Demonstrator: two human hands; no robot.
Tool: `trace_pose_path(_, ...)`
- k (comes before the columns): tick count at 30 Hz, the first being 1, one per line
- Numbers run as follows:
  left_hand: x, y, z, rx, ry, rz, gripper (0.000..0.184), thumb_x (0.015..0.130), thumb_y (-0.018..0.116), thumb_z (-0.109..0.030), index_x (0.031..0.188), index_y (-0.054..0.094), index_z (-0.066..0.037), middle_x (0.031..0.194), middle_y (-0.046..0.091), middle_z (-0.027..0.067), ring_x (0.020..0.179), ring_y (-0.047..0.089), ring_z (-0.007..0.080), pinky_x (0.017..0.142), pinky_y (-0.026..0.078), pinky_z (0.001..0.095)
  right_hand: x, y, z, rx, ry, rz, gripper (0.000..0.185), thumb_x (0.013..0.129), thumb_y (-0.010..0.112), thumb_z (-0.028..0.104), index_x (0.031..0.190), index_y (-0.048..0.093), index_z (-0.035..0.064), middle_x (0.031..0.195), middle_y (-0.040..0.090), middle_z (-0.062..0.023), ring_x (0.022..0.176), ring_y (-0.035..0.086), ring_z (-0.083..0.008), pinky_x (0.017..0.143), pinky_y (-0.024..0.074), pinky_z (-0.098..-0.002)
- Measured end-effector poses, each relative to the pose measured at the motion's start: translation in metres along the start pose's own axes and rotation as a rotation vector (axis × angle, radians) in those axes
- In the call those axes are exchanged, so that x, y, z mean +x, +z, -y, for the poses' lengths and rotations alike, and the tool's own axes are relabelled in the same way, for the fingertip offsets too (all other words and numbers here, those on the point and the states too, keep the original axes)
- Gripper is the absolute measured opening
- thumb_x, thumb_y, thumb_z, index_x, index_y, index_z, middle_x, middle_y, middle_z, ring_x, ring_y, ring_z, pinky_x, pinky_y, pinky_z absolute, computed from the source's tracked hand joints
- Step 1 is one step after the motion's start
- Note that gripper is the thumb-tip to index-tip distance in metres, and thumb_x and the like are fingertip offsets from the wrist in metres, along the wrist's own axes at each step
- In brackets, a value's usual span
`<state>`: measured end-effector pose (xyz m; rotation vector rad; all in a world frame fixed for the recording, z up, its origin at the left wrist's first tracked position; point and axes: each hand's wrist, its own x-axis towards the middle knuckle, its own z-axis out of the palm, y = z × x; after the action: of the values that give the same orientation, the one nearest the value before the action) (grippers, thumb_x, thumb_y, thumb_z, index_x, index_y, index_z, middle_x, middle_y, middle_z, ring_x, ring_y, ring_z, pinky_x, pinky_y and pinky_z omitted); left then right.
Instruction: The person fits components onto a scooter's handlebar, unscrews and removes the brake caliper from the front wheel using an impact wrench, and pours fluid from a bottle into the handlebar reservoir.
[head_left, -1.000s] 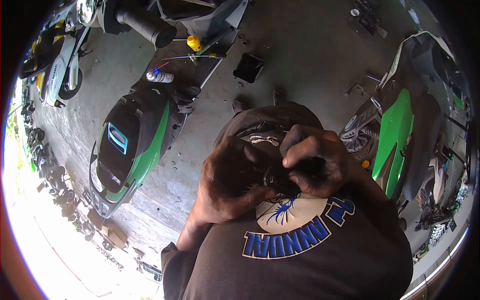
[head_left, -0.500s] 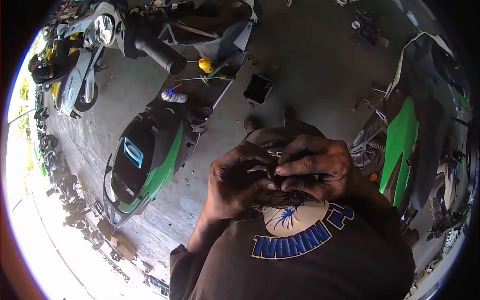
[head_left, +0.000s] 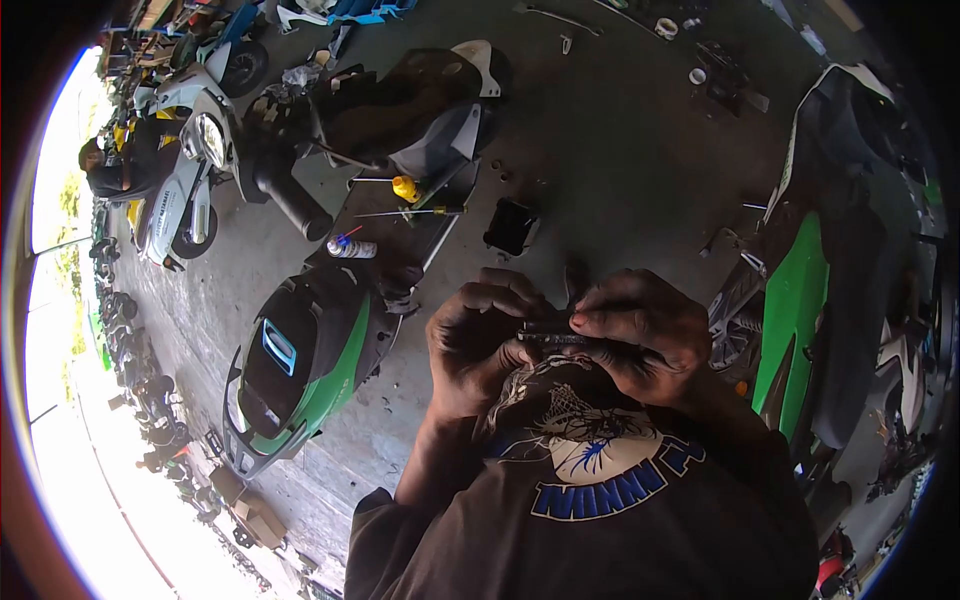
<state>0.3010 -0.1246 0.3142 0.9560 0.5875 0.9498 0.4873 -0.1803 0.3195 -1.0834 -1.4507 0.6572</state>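
The left hand (head_left: 470,345) and the right hand (head_left: 645,335), both smudged with dark grime, are brought close together over the person's lap, thumbs and fingers pinched on opposite ends of a narrow dark bar-shaped part (head_left: 553,334); it looks like metal with a ridged edge, though grime and shadow make this hard to judge. The part is on the person's side of a black square-sided open tray (head_left: 511,227), which lies on the grey concrete floor (head_left: 590,150). Beneath the hands, also on the near side of the tray, is a dark brown T-shirt (head_left: 600,560) with blue lettering. Left of the tray are a yellow plastic bottle (head_left: 405,189), a long slim screwdriver with a yellow-and-black handle (head_left: 445,211) and, farther off, a white spray can (head_left: 355,248) with a blue top and red straw. Lower left of the tray stands a black-and-green scooter body (head_left: 300,370) bearing a pale blue oblong outline. Well to the right of the tray is a motorcycle with a bright green side panel (head_left: 793,315). Beyond the tray, farthest from the person, lies a long silver-grey wrench (head_left: 560,18).
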Motion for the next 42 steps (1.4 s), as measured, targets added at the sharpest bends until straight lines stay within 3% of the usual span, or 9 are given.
trace_pose_path(2,0.012,0.005,0.004,0.057,0.071,0.018,0.033,0.074,0.083,-0.01,0.098,0.063,0.0,0.099,0.063,0.0101,0.093,0.066,0.0203,0.078,0.055,0.0328,0.003,-0.011,-0.008,0.001,-0.047,-0.017,0.036,0.068,0.084,0.001,0.102,0.072,0.0065,0.098,0.067,-0.0107,0.082,0.069,-0.0204,0.064,0.058,-0.0287)
trace_pose_path(4,0.019,-0.002,0.003,0.572,0.267,0.149,0.029,0.074,0.081,-0.004,0.097,0.064,-0.001,0.099,0.065,0.0112,0.091,0.067,0.0218,0.075,0.056,0.0331,0.002,-0.016,-0.016,0.011,-0.059,-0.023,0.032,0.07,0.082,0.0,0.099,0.071,0.0057,0.096,0.067,-0.0104,0.079,0.069,-0.0205,0.063,0.0581,-0.029)
trace_pose_path(7,0.03,0.009,-0.011,0.853,0.358,0.104,0.028,0.072,0.077,0.003,0.098,0.065,-0.002,0.097,0.067,0.0115,0.089,0.069,0.0239,0.075,0.056,0.0333,0.014,-0.019,-0.02,-0.104,-0.08,-0.041,0.032,0.069,0.081,-0.002,0.099,0.071,0.0053,0.094,0.066,-0.0096,0.077,0.069,-0.0205,0.061,0.0577,-0.0287)
trace_pose_path(11,0.049,0.011,-0.025,1.049,0.501,-0.019,0.025,0.077,0.076,-0.003,0.098,0.063,0.0,0.093,0.067,0.0123,0.088,0.069,0.0235,0.072,0.057,0.0314,0.052,-0.013,-0.029,-0.148,-0.146,-0.006,0.03,0.069,0.08,-0.004,0.096,0.07,0.0044,0.09,0.066,-0.0089,0.076,0.069,-0.0205,0.059,0.0568,-0.0292)
trace_pose_path(24,0.142,-0.053,-0.069,1.093,0.399,-0.404,0.019,0.074,0.073,0.003,0.092,0.066,0.002,0.085,0.069,0.0103,0.08,0.071,0.0225,0.067,0.056,0.0304,0.237,0.029,-0.088,0.118,0.071,0.589,0.018,0.076,0.074,0.002,0.092,0.066,-0.0019,0.088,0.069,-0.0123,0.077,0.07,-0.0222,0.067,0.0545,-0.0326)
trace_pose_path(29,0.162,-0.058,-0.084,0.967,0.163,-0.702,0.025,0.075,0.075,0.004,0.097,0.064,0.004,0.088,0.069,0.0099,0.085,0.071,0.0176,0.071,0.056,0.0284,0.3,0.056,-0.113,0.161,0.02,0.861,0.02,0.077,0.074,0.004,0.094,0.065,-0.0025,0.085,0.069,-0.0125,0.075,0.069,-0.0186,0.068,0.0541,-0.0296)
trace_pose_path(32,0.18,-0.064,-0.086,0.69,0.229,-0.918,0.033,0.076,0.076,0.006,0.105,0.06,0.004,0.095,0.068,0.0103,0.09,0.07,0.0164,0.077,0.056,0.0277,0.329,0.081,-0.125,0.213,0.076,1.016,0.018,0.078,0.074,0.004,0.092,0.065,-0.0028,0.084,0.069,-0.0103,0.075,0.068,-0.0139,0.067,0.0535,-0.0276)
trace_pose_path(34,0.188,-0.063,-0.088,0.652,0.225,-1.009,0.04,0.075,0.077,0.007,0.11,0.057,0.005,0.099,0.065,0.0104,0.094,0.068,0.0176,0.081,0.056,0.0285,0.343,0.101,-0.136,0.48,0.38,1.072,0.014,0.079,0.073,0.003,0.089,0.065,-0.0027,0.082,0.068,-0.0065,0.076,0.066,-0.0106,0.065,0.0522,-0.0262)
trace_pose_path(42,0.225,-0.059,-0.078,0.567,0.273,-1.578,0.019,0.081,0.072,-0.001,0.097,0.063,0.004,0.087,0.069,0.0082,0.082,0.066,0.0121,0.072,0.052,0.0257,0.382,0.174,-0.172,0.813,0.692,1.182,0.006,0.083,0.066,0.006,0.084,0.067,0.0001,0.078,0.065,-0.0007,0.072,0.057,-0.0067,0.069,0.0462,-0.023)
